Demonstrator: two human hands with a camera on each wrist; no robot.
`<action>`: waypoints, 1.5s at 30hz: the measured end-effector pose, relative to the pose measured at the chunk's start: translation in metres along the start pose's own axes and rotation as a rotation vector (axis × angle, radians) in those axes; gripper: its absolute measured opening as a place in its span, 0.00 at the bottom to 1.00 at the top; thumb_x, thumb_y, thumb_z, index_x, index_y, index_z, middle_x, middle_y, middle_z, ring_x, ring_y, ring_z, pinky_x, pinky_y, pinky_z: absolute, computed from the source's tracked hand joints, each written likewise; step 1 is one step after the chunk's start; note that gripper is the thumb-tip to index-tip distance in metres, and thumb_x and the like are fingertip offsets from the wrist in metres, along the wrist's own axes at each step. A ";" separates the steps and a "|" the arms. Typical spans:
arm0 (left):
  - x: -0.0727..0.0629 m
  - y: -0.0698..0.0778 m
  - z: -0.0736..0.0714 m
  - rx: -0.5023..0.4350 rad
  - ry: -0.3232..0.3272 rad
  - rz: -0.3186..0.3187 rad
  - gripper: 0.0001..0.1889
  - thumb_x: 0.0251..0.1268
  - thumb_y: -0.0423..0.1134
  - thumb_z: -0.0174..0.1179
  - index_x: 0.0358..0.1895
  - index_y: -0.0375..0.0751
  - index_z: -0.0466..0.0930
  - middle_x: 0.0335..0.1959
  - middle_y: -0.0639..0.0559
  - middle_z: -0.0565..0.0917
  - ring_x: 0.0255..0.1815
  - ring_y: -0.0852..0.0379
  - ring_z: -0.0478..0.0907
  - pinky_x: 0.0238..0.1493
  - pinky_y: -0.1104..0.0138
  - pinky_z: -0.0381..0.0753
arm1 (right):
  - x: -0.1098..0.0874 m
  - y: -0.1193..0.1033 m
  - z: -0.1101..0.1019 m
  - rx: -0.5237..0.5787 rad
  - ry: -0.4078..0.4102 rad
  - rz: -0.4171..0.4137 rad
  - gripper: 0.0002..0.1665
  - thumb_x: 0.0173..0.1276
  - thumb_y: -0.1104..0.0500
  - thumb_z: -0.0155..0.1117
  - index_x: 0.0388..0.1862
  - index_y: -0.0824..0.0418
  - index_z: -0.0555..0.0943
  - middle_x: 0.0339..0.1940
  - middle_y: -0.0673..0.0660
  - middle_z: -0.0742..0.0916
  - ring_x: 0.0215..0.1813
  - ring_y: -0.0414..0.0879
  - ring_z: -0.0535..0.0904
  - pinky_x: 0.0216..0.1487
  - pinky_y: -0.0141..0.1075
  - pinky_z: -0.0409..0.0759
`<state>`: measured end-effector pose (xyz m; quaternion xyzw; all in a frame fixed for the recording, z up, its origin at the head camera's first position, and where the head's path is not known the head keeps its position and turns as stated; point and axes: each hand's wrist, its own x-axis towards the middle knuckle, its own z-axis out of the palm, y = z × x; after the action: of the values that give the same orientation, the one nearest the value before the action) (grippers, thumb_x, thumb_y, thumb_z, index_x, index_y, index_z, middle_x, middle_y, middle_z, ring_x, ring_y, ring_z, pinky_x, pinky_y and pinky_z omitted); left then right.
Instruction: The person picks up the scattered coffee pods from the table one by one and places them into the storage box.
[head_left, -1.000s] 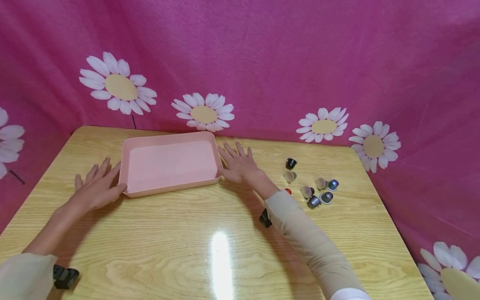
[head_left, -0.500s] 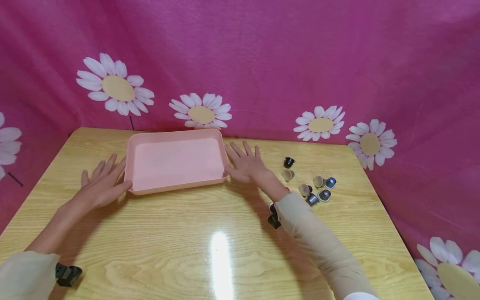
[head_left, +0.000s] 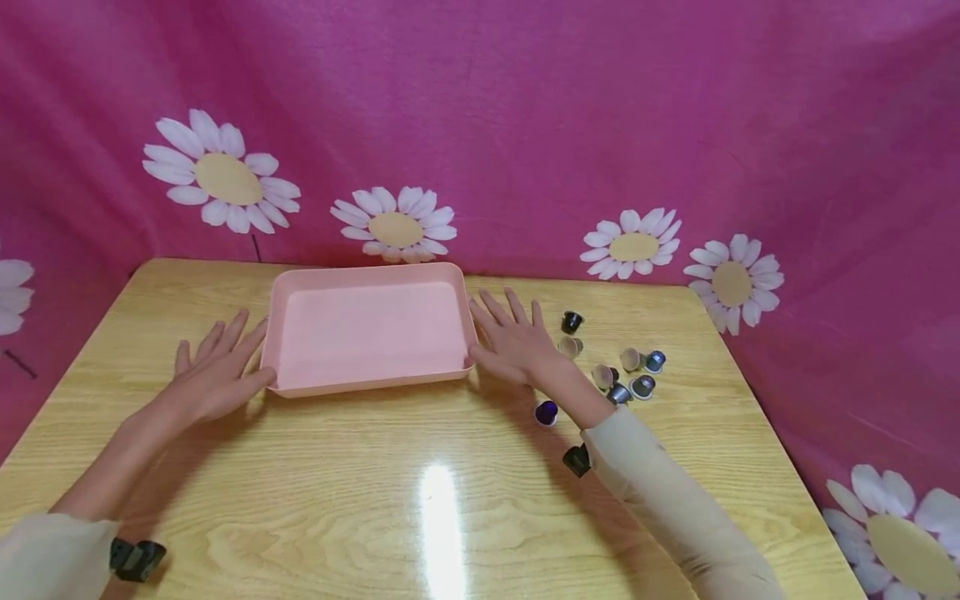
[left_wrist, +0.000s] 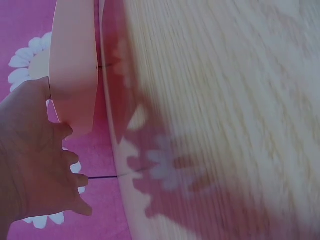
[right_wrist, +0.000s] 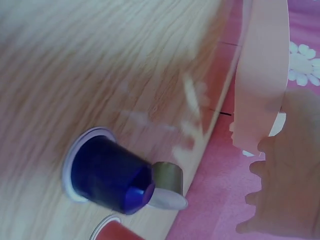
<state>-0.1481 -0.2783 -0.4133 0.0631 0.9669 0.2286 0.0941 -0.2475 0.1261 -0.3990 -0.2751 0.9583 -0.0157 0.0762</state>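
A shallow pink rectangular tray (head_left: 367, 385) spans the space between both hands near the back of the table. My left hand (head_left: 213, 375) touches its left end, thumb at the front corner and fingers spread. At the opposite end, my right hand (head_left: 517, 346) touches the side, its fingers also spread, with the thumb by the near corner. Both wrist views show a strip of pink cloth between the tray's underside (left_wrist: 95, 90) and the tabletop. Nearest the right forearm lies a dark blue coffee capsule (head_left: 547, 412).
Several more coffee capsules lie right of the right hand, among them a black capsule (head_left: 572, 322) and a blue-grey capsule (head_left: 655, 361). The right wrist view shows a red capsule (right_wrist: 117, 231) and an olive capsule (right_wrist: 169, 177). Behind the table hangs a pink flowered cloth (head_left: 517, 150).
Both hands and the tray between them have moved to the right. The dark blue capsule has come out from behind the right arm, and the red one is now hidden in the head view.
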 end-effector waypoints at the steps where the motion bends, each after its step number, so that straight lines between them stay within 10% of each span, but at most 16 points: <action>1: -0.001 0.002 0.000 0.002 0.002 0.007 0.42 0.73 0.54 0.46 0.81 0.44 0.37 0.78 0.28 0.36 0.74 0.20 0.33 0.59 0.24 0.25 | -0.003 0.001 -0.001 0.003 0.000 0.002 0.42 0.76 0.36 0.37 0.84 0.47 0.44 0.83 0.53 0.49 0.81 0.59 0.35 0.73 0.65 0.35; 45: -0.042 0.042 0.043 -0.001 0.033 0.130 0.42 0.73 0.54 0.53 0.81 0.42 0.45 0.79 0.30 0.44 0.76 0.24 0.39 0.62 0.26 0.30 | -0.112 0.002 0.033 0.027 0.085 0.068 0.43 0.76 0.35 0.45 0.82 0.54 0.54 0.82 0.57 0.55 0.81 0.61 0.38 0.72 0.65 0.35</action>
<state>-0.0944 -0.2296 -0.4260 0.1220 0.9621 0.2355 0.0633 -0.1496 0.1876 -0.4167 -0.2404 0.9691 -0.0376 0.0396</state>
